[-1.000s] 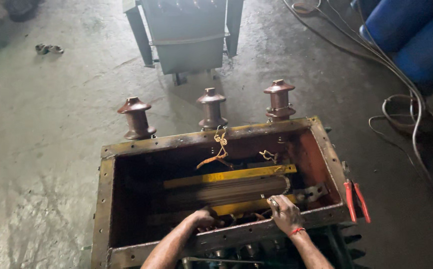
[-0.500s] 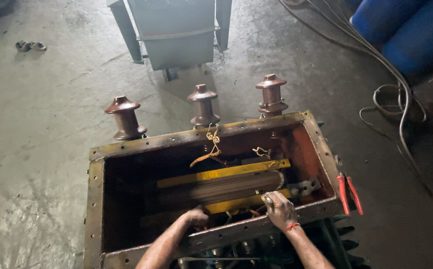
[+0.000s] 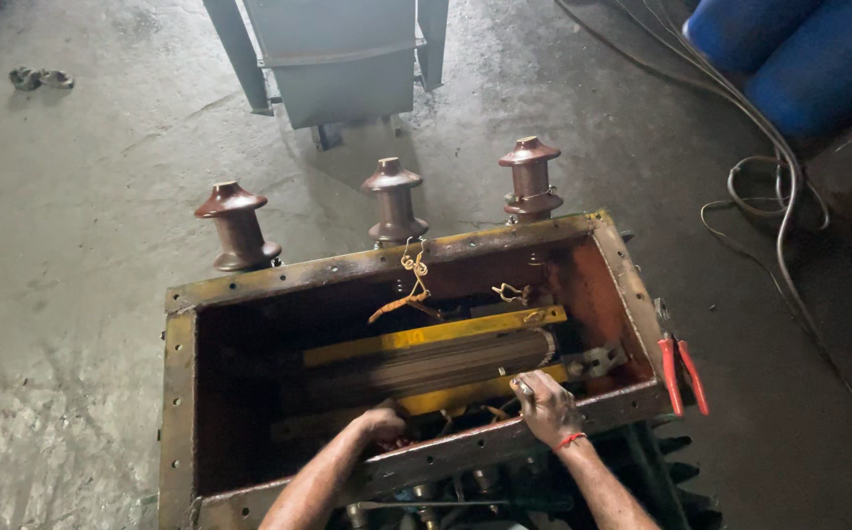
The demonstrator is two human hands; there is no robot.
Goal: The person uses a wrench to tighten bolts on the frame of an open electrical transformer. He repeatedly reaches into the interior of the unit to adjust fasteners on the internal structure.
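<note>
A: Largest first. What fills the view?

B: A rusty, yellow-rimmed, open-topped steel tank point(image 3: 182, 393) standing on a grey concrete floor point(image 3: 63, 245). Its lid is off, and the bolt holes along the rim are empty as far as they show. Three brown ribbed porcelain insulators point(image 3: 393, 201) stand in a row along the far wall.

A: And inside the tank?

B: A long core of stacked dark metal plates point(image 3: 445, 363), clamped between two yellow steel bars point(image 3: 426, 336), lies lengthwise and remains seated within the walls. Orange-brown twisted leads point(image 3: 411, 285) hang loose from the far rim above it.

A: Where are the hands?

B: Both reach over the near rim. The left hand point(image 3: 382, 424) is curled low beside the near yellow bar; whether it grips anything cannot be told. The right hand point(image 3: 546, 407) is closed around a small metal piece, apparently a tool or a fastener, at the near bar's right end, close to a grey metal bracket point(image 3: 597, 359).

A: How far does the work appear to stand?

B: Judged from the present state, opening is done: cover removed, interior exposed, some leads already hanging free. The core stays in place, and the hands are busy at its near clamp, so the fittings there seem unfinished.

A: Smaller items?

B: Red-handled pliers point(image 3: 681, 373) rest on the right rim, untouched. Grey cables point(image 3: 779, 196) trail over the floor, near blue drums point(image 3: 799, 59) at upper right. A grey metal cabinet point(image 3: 333, 59) stands beyond the tank.
</note>
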